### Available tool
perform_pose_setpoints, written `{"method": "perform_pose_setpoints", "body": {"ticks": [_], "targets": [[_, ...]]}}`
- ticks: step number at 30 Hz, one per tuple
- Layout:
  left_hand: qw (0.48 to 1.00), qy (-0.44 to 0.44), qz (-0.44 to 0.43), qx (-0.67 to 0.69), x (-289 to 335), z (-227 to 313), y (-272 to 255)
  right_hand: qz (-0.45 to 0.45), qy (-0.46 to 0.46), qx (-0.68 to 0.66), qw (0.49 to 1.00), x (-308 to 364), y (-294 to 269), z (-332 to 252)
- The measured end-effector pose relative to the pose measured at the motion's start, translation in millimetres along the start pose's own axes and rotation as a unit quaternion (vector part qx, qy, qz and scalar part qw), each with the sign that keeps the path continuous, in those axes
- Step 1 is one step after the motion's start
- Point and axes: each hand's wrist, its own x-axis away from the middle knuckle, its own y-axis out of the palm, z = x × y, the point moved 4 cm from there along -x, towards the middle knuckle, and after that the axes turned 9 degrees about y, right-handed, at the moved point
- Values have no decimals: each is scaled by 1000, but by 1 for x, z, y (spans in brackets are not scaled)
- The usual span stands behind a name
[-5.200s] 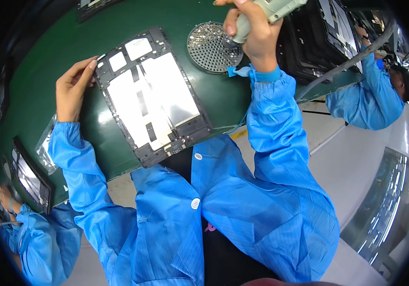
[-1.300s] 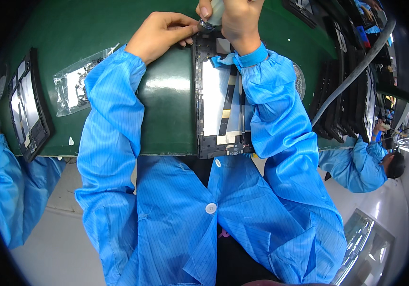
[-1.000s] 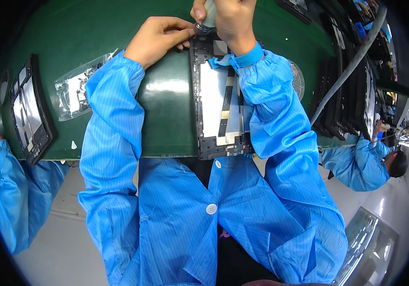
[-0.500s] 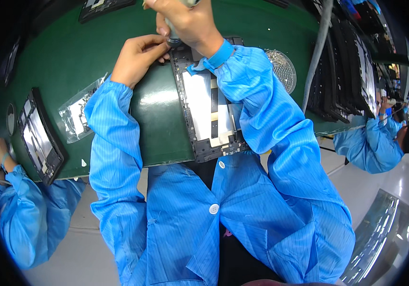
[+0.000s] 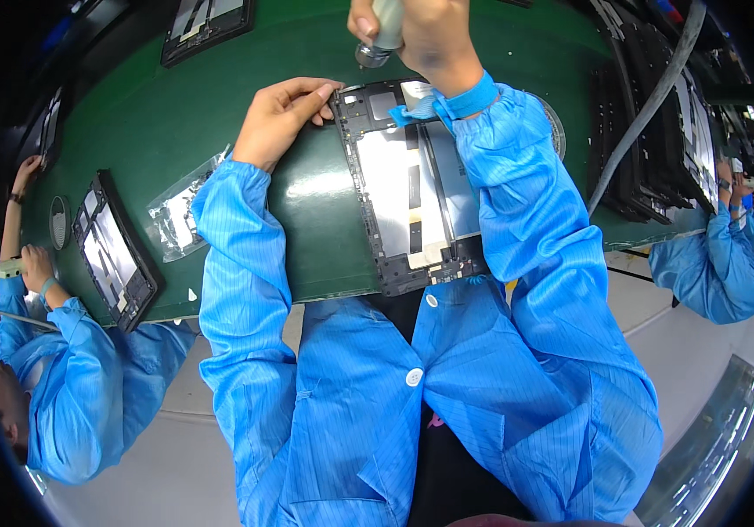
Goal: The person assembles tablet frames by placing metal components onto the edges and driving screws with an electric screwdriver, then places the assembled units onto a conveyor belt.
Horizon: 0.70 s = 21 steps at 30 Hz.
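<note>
Got an opened tablet [image 5: 399,206] lying flat on the green bench [image 5: 315,255], innards up. Pointing lengthwise toward the far side, long axis leaning a bit left at the far end, so not quite square. Reaching the bench's front edge with the near short side, so pretty tight there. Touching the far left corner with the left hand [image 5: 285,119], thumb and forefinger pressed together; can't tell if pinching the rim or something tiny. Gripping a pale green driver [image 5: 388,26] in the right hand [image 5: 436,42], fingers wrapped round, tip showing just past the far edge; can't tell how high. Hidden along much of the right edge by the right sleeve [image 5: 539,206]. Lots of bare green leftward, up to a clear plastic bag [image 5: 185,213], then a second tablet [image 5: 113,250]. Roomy beyond the far edge too. Tighter rightward: round screw tray [image 5: 557,127] half behind the sleeve, then stacked black frames [image 5: 640,162].
</note>
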Motion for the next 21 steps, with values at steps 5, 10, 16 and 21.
{"method": "perform_pose_setpoints", "body": {"ticks": [5,10,16,21], "targets": [[1000,-2,-1,-3,6,-1,-1,4,-9,11,1000,1,-4,9],[1000,-6,1,13,8,3,2,-10,-1,3,1000,7,3,7],[999,8,37,4,11,3,-3,-11,13,-26,1000,4,8,8],[990,100,100,-21,10,22,-6,1,14,-32,999,1,8,5]]}}
